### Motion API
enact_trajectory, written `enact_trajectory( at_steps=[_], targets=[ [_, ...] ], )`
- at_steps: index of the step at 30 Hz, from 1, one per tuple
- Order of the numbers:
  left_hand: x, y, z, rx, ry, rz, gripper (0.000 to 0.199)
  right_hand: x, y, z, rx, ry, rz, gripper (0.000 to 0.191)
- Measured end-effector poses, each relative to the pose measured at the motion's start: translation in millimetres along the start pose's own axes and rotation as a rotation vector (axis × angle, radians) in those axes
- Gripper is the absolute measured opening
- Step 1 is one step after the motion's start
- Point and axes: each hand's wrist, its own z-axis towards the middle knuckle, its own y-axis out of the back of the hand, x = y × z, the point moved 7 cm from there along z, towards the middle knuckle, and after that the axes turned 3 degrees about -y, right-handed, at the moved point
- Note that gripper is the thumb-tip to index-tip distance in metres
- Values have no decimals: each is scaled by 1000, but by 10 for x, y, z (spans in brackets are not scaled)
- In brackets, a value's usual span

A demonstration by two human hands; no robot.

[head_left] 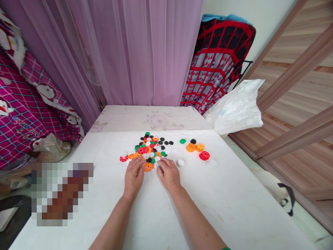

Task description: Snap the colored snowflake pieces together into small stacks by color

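Observation:
A mixed pile of small notched plastic discs (pixel 143 150), shaped like snowflakes, lies on the white table in orange, red, green, black and white. At its near left edge is my left hand (pixel 134 173), palm down, fingers loosely bent and thumb apart from them. My right hand (pixel 169 174) reaches the near right edge, its fingers bent and a little apart, touching or just over the discs. Between the two hands lies an orange disc (pixel 148 167). I see nothing gripped in either hand, though the fingertips are partly hidden among the pieces.
Right of the pile lie sorted discs: green (pixel 182 141), black (pixel 193 141), orange (pixel 190 147), red (pixel 204 155) and white (pixel 181 163). A white plastic bag (pixel 235 107) hangs at the table's right edge. A purple curtain (pixel 148 52) hangs behind; a pixelated patch covers the left side.

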Motion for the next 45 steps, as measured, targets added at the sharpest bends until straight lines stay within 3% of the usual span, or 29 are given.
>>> enact_trajectory(
  at_steps=[10,18,23,28,33,45],
  targets=[
    [-2,-3,5,7,4,6,25,9,127,-88,-90,-26,86,23],
    [1,-1,-1,0,22,-5,26,188,88,-33,69,71,73,24],
    [-11,2,9,2,21,-1,26,189,79,-48,46,93,72,16],
    [-31,9,11,7,11,11,27,-20,133,-194,-48,-81,132,21],
    [-56,13,18,8,1,24,26,-212,227,-348,-58,-214,121,20],
    [-52,20,26,13,11,29,26,-103,170,-331,-5,-83,-44,29]
  ],
)
